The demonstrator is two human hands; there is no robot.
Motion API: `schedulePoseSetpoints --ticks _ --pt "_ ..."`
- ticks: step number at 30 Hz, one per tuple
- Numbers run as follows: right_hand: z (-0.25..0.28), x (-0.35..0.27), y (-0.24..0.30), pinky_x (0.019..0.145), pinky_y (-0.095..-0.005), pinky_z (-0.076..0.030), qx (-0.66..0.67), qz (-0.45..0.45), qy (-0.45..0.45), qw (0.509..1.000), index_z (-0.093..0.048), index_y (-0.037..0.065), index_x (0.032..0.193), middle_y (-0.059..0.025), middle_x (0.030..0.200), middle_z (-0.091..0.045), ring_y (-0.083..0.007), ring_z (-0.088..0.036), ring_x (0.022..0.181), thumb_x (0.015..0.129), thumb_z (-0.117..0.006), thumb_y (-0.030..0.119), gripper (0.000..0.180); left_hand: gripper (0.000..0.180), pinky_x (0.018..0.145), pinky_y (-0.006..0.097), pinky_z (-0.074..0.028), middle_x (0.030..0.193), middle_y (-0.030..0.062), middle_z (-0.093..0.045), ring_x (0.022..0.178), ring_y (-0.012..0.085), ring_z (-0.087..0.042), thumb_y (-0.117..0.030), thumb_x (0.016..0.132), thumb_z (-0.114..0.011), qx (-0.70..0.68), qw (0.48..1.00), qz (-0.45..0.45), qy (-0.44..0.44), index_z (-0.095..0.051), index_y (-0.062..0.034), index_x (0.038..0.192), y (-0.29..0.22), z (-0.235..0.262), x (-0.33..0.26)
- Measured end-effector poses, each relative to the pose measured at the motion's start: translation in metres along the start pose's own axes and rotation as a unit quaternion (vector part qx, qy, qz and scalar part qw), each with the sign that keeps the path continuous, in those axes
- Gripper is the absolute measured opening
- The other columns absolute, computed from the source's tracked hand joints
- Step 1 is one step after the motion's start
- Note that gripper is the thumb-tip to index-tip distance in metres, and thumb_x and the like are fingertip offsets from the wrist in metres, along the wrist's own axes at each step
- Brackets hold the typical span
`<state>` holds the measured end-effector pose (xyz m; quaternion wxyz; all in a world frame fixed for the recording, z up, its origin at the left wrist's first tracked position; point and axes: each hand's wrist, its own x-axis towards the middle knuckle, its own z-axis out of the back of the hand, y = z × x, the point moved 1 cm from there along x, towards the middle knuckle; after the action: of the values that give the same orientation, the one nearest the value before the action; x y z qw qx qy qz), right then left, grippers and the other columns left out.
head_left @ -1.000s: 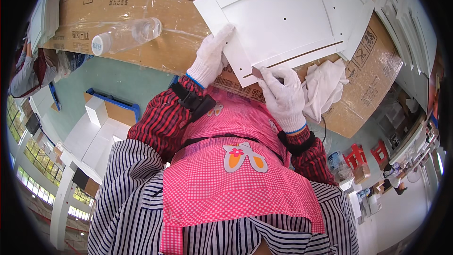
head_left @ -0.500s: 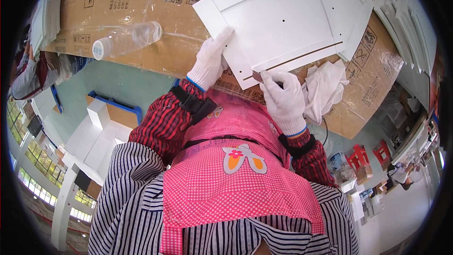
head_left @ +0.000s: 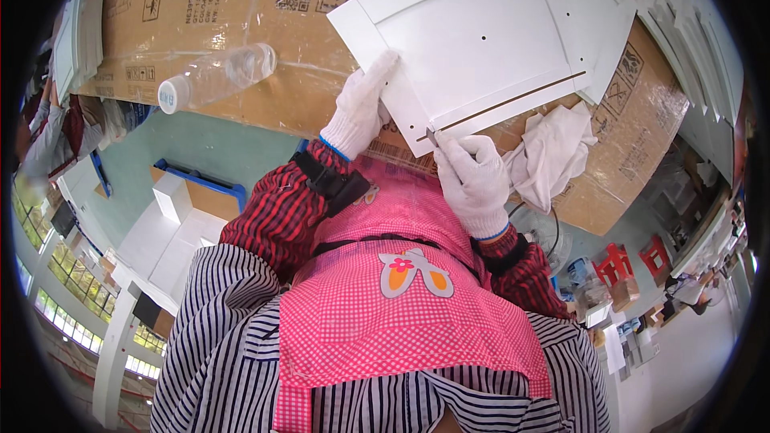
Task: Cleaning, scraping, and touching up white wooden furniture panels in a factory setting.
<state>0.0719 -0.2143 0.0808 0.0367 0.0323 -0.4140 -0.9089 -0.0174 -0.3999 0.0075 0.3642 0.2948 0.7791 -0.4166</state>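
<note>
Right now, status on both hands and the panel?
Left hand flat on white panel, pinning it. Right hand pinching small blade at the panel's near groove. White rag beside right hand, clear bottle off left.

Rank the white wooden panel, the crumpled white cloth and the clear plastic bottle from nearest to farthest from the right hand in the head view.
1. White wooden panel: at the right hand's fingertips, just above.
2. Crumpled white cloth: close beside it, to the right.
3. Clear plastic bottle: far left, on the cardboard.

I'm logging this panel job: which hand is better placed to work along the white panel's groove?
Right hand: it pinches a small tool at the groove's near end on the white panel. The left hand lies flat on the panel's edge, steadying it.
</note>
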Motion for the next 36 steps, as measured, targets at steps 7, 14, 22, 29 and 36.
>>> schedulePoseSetpoints --ticks 7,14,22,29,36 --pt "0.005 -0.002 0.011 0.063 -0.0267 -0.049 0.154 -0.245 0.004 0.957 -0.072 0.004 0.107 -0.0032 0.086 -0.062 -0.0121 -0.060 0.070 0.087 -0.075 0.008 0.021 0.038 0.090 0.042 -0.059 0.121 0.0116 -0.065 0.108 0.0240 -0.067 -0.027 0.103 -0.057 -0.010 1.000 -0.009 0.016 -0.053 0.0002 0.129 0.001 -0.002 -0.002" --pt "0.004 -0.006 0.006 0.063 -0.0226 -0.050 0.294 -0.417 0.012 0.860 -0.072 -0.001 0.100 -0.0010 0.083 -0.069 -0.0045 -0.059 0.070 0.090 -0.075 0.012 0.017 0.030 0.086 0.039 -0.059 0.115 0.0069 -0.066 0.102 0.0206 -0.067 -0.026 0.103 -0.059 0.004 1.000 0.022 0.000 -0.058 -0.0043 0.124 -0.005 -0.013 -0.009" --pt "-0.004 -0.001 0.013 0.064 -0.0228 -0.051 0.343 -0.448 -0.019 0.825 -0.073 -0.002 0.098 -0.0028 0.083 -0.072 -0.0054 -0.062 0.070 0.089 -0.074 0.013 0.017 0.027 0.085 0.037 -0.057 0.111 0.0041 -0.066 0.100 0.0182 -0.067 -0.026 0.102 -0.061 0.010 0.999 0.033 -0.023 -0.059 -0.0070 0.121 -0.001 -0.009 -0.007" --pt "-0.004 0.001 0.010 0.062 -0.0220 -0.051 0.336 -0.461 -0.010 0.821 -0.074 -0.003 0.096 -0.0034 0.080 -0.073 -0.0050 -0.064 0.069 0.089 -0.074 0.013 0.017 0.029 0.085 0.038 -0.057 0.113 0.0045 -0.065 0.101 0.0194 -0.067 -0.028 0.100 -0.064 0.006 0.999 0.040 -0.025 -0.059 -0.0074 0.120 -0.002 -0.013 -0.008" --pt "-0.003 0.003 0.011 0.063 -0.0217 -0.052 0.336 -0.476 -0.006 0.813 -0.073 -0.004 0.096 -0.0042 0.080 -0.074 -0.0051 -0.065 0.069 0.089 -0.074 0.013 0.018 0.030 0.086 0.039 -0.057 0.113 0.0045 -0.065 0.103 0.0201 -0.066 -0.027 0.099 -0.065 0.005 0.999 0.041 -0.013 -0.058 -0.0070 0.121 -0.004 -0.016 -0.010"
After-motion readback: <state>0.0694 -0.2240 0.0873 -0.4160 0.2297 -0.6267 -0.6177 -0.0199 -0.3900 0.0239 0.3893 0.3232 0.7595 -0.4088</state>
